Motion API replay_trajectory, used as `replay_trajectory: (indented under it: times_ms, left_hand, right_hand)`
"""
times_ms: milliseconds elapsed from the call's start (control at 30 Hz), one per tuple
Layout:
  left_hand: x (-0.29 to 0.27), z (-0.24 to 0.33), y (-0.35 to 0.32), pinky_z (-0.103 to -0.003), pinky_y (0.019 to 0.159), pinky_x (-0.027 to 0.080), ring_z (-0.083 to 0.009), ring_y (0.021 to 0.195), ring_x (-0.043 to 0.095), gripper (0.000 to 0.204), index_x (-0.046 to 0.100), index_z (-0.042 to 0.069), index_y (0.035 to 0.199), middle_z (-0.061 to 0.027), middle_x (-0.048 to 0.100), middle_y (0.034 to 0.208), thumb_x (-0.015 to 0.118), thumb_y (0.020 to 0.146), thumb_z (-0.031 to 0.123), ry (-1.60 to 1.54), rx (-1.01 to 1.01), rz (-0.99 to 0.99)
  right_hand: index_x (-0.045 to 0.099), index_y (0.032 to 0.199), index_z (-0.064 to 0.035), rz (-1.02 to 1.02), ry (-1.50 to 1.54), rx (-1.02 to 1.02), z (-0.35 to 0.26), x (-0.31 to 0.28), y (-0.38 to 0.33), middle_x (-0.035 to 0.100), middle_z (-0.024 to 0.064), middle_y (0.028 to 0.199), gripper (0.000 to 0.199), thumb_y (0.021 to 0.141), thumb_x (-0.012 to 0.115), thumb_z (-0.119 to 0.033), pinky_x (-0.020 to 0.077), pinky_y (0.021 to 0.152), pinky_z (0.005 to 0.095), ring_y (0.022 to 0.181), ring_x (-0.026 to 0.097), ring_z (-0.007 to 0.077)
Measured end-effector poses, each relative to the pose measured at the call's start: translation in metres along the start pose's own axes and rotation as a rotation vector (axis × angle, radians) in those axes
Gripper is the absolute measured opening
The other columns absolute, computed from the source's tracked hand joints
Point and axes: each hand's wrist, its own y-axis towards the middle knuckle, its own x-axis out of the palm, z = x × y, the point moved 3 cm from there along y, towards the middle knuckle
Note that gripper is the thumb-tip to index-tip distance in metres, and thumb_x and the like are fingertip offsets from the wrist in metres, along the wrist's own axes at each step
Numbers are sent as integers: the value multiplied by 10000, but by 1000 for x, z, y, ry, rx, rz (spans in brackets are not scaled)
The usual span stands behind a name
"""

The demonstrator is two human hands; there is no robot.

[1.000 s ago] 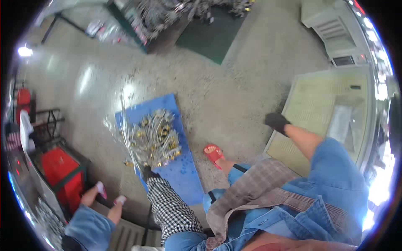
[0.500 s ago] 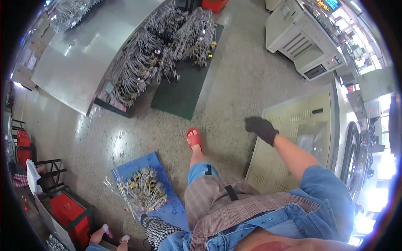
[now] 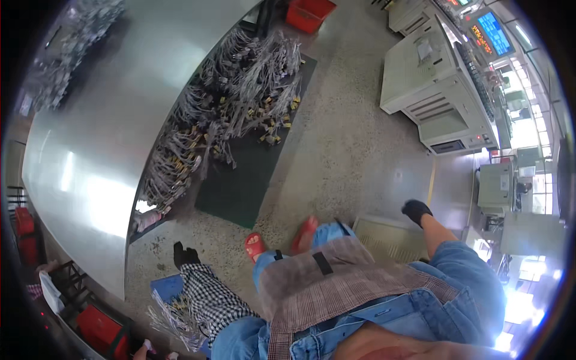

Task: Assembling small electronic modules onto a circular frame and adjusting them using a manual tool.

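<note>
My left hand [image 3: 186, 255], in a black glove below a checked sleeve, hangs over the floor beside the steel table's corner. Its fingers point forward, somewhat apart, with nothing in them. Out to the right, my right hand [image 3: 416, 212] wears a black glove too; its fingers are loosely bent and I see nothing held. It is above the floor by a pale louvred metal panel [image 3: 384, 240]. Ahead, a large heap of grey cable bundles [image 3: 252, 84] with yellowish ends lies on a dark green mat [image 3: 231, 186]. A smaller cable bundle [image 3: 180, 318] rests on a blue mat [image 3: 168, 287], partly hidden by my left arm.
A long steel table [image 3: 102, 162] fills the left side, with more cables [image 3: 72, 54] on it. A red bin [image 3: 309, 14] stands at the far end. White machine cabinets [image 3: 432, 78] line the right. At lower left are red crates [image 3: 102, 330] and part of another person's legs [image 3: 144, 349].
I have moved forward, so the blue mat and small cable bundle now sit lower and the panel has slid back. My left hand has risen away from that bundle; my right hand swung outward.
</note>
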Motion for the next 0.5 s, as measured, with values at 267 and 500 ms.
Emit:
replay_trajectory:
  times_ms: [267,500]
  left_hand:
    - [136,-132,-130,-393,1060,270,-248,1330,312,576,304,51,1399,-122,336,1447,444,923,343,636,72,51]
    - [230,-268,-188,-375,1038,259,-223,1238,420,470,379,41,1330,-114,418,1385,382,943,308,626,-103,337]
  right_hand:
    - [511,1271,-107,190,-140,-33,80,-277,252,533,147,1275,554,798,592,-384,384,1003,387,1188,488,330]
    - [463,1321,-146,325,5,-507,-145,-534,464,486,105,1339,567,796,570,-333,374,1008,365,1218,473,278]
